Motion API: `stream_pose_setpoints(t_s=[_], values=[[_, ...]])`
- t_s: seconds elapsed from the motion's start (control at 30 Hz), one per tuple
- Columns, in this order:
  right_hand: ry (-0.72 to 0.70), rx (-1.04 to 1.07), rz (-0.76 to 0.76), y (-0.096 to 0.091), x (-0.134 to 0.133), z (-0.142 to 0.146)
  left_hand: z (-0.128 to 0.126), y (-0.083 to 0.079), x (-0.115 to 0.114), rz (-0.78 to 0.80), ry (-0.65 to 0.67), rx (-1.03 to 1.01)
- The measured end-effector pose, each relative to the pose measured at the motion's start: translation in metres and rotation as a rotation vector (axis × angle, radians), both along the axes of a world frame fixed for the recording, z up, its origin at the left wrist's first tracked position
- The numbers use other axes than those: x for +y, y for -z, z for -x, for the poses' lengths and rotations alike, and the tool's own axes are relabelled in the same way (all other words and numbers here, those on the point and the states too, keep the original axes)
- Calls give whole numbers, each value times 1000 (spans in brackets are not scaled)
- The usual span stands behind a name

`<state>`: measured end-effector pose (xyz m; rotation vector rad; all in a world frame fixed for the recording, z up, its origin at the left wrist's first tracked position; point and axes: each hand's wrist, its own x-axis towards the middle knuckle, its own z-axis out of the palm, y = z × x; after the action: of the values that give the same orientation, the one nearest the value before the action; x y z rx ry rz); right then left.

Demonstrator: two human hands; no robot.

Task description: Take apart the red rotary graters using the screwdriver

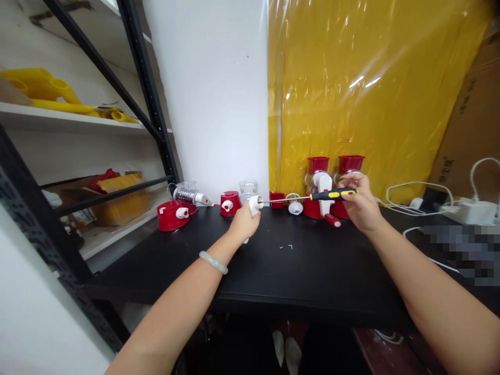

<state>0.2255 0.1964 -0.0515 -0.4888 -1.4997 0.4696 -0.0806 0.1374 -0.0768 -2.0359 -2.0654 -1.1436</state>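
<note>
My left hand (245, 223) is closed around a white plastic crank handle (255, 203), its round socket facing right. My right hand (361, 200) grips a screwdriver (330, 195) by its black and yellow handle. The long metal shaft lies level and points left, its tip at the socket of the white part; whether it touches a screw inside cannot be seen. Below the shaft, a few tiny metal pieces (290, 246) rest on the black table (312, 276). Behind the left hand stands a clear plastic hopper (249, 186).
Two red and white rotary graters (319, 182) stand at the back right. Red bases (172, 215), a grater drum (185, 195) and a white round part (296, 205) line the table's back. Shelving (144, 120) rises on the left; a white power strip (471, 211) with cables lies right.
</note>
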Motion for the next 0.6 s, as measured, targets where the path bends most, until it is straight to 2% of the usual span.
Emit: stream_pose_setpoints(t_s=[0.07, 0.23, 0.3, 0.47, 0.53, 0.6], values=[[-5, 10, 18, 1, 0, 0, 1, 1, 1, -1, 0, -7], [148, -33, 160, 4, 0, -2, 0, 0, 1, -2, 11, -29], [113, 4, 139, 2, -2, 0, -1, -1, 0, 8, 5, -46], [-130, 71, 78, -4, -7, 4, -1, -3, 0, 4, 9, -72], [-111, 52, 67, -2, -6, 3, 1, -2, 1, -8, 8, -71], [-30, 17, 76, 1, -5, 2, 3, -2, 3, -13, 0, -73]])
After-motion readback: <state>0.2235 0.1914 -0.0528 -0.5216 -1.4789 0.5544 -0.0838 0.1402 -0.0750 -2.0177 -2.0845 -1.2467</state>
